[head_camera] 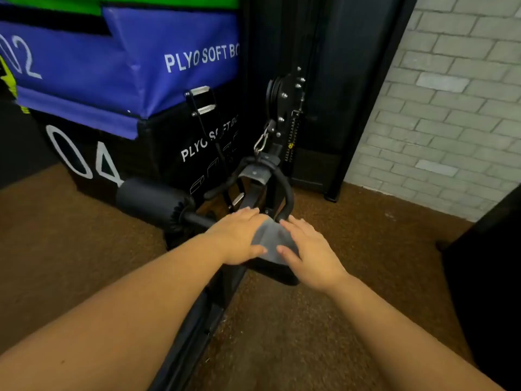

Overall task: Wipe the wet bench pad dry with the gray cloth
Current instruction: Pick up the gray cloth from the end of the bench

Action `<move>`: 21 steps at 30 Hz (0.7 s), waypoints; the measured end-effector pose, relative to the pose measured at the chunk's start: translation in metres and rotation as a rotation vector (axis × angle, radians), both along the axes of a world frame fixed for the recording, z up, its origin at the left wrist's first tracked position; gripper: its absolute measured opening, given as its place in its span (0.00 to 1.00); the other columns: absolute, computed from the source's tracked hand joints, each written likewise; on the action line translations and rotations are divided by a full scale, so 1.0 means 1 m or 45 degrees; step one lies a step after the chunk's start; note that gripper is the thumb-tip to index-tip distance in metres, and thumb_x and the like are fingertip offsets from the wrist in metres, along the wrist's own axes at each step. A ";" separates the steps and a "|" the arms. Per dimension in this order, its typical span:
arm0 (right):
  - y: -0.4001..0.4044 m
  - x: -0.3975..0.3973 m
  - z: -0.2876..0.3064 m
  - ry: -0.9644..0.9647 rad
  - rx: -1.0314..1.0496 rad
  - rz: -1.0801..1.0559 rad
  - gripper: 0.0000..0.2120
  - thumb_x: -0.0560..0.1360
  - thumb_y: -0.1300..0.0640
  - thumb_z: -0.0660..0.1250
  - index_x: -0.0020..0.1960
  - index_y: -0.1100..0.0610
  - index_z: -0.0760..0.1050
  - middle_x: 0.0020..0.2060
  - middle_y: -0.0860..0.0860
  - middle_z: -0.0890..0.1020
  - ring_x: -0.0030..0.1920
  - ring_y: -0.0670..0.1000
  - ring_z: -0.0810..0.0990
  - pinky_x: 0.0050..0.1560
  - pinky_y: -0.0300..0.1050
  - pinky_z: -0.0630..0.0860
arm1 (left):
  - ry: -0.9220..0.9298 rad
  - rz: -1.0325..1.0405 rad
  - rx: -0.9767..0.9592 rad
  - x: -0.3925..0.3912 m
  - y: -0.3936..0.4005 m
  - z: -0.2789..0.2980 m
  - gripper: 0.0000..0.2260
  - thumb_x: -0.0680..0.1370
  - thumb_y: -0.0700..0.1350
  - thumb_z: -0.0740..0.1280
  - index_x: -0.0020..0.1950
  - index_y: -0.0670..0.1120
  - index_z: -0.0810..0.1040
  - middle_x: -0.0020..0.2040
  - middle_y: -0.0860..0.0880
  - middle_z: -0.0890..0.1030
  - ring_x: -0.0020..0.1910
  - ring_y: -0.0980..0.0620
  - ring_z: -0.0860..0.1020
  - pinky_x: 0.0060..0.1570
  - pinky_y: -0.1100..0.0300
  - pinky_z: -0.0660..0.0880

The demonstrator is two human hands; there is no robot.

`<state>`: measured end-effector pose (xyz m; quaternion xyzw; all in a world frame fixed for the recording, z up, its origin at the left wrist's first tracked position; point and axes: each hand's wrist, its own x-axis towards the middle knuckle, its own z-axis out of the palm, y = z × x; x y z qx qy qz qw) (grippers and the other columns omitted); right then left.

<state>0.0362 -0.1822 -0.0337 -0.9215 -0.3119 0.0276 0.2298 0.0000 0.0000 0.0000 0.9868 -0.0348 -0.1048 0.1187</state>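
Both hands — left (236, 235), right (310, 253) — flat, unclenched on gray cloth (272, 239). Press firmly — cover black bench pad (277, 273) beneath, edge to edge.

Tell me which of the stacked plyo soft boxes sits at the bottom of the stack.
The black plyo box marked 04 is lowest, resting on the floor. The blue box marked 02 lies on it, with a green one above.

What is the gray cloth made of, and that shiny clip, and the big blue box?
The gray cloth looks like soft matte fabric, maybe microfiber: it creases under the hands. The carabiner clip seems polished metal, with bright glints. The blue plyo box looks like foam covered in smooth vinyl, wrinkled at its seams.
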 end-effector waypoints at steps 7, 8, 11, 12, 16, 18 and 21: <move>0.021 0.029 -0.016 -0.063 -0.010 0.111 0.31 0.77 0.45 0.60 0.76 0.51 0.53 0.76 0.50 0.56 0.75 0.51 0.51 0.72 0.48 0.49 | -0.022 -0.034 0.041 0.032 -0.001 -0.027 0.39 0.73 0.55 0.70 0.77 0.47 0.53 0.77 0.48 0.56 0.76 0.49 0.52 0.74 0.52 0.53; 0.023 0.032 -0.018 -0.057 -0.051 0.126 0.33 0.77 0.44 0.61 0.76 0.52 0.52 0.76 0.51 0.56 0.75 0.52 0.51 0.72 0.49 0.49 | -0.025 -0.033 0.019 0.035 -0.002 -0.030 0.37 0.72 0.54 0.72 0.75 0.47 0.58 0.73 0.48 0.64 0.74 0.47 0.59 0.72 0.51 0.59; 0.026 0.036 -0.027 -0.059 -0.165 0.129 0.34 0.77 0.42 0.59 0.76 0.54 0.50 0.75 0.53 0.58 0.74 0.53 0.56 0.72 0.50 0.53 | -0.039 -0.029 -0.090 0.041 0.005 -0.038 0.31 0.64 0.54 0.76 0.65 0.53 0.69 0.57 0.52 0.74 0.57 0.49 0.74 0.59 0.49 0.71; 0.027 0.035 -0.031 -0.072 -0.166 0.130 0.34 0.77 0.42 0.59 0.76 0.55 0.50 0.75 0.54 0.60 0.73 0.53 0.58 0.71 0.49 0.55 | -0.046 -0.023 -0.126 0.040 0.007 -0.040 0.31 0.62 0.55 0.76 0.63 0.54 0.71 0.55 0.52 0.75 0.54 0.50 0.75 0.57 0.48 0.73; 0.028 0.035 -0.033 -0.127 -0.099 0.117 0.33 0.77 0.43 0.60 0.75 0.56 0.54 0.71 0.54 0.66 0.70 0.54 0.64 0.67 0.48 0.60 | -0.099 0.001 -0.158 0.035 0.009 -0.045 0.27 0.63 0.55 0.77 0.58 0.53 0.73 0.52 0.52 0.77 0.50 0.51 0.76 0.54 0.48 0.75; 0.028 0.035 -0.034 -0.119 -0.088 0.117 0.33 0.76 0.43 0.60 0.75 0.55 0.55 0.70 0.54 0.67 0.69 0.54 0.65 0.67 0.49 0.61 | -0.113 0.021 -0.176 0.032 0.009 -0.044 0.26 0.63 0.54 0.77 0.58 0.53 0.74 0.51 0.52 0.77 0.50 0.51 0.76 0.54 0.48 0.75; 0.027 0.038 -0.037 -0.129 -0.089 0.140 0.33 0.76 0.42 0.60 0.75 0.54 0.54 0.70 0.54 0.68 0.68 0.54 0.66 0.66 0.49 0.62 | -0.132 0.049 -0.185 0.029 0.008 -0.044 0.29 0.62 0.55 0.77 0.60 0.53 0.73 0.53 0.52 0.76 0.52 0.50 0.75 0.56 0.47 0.74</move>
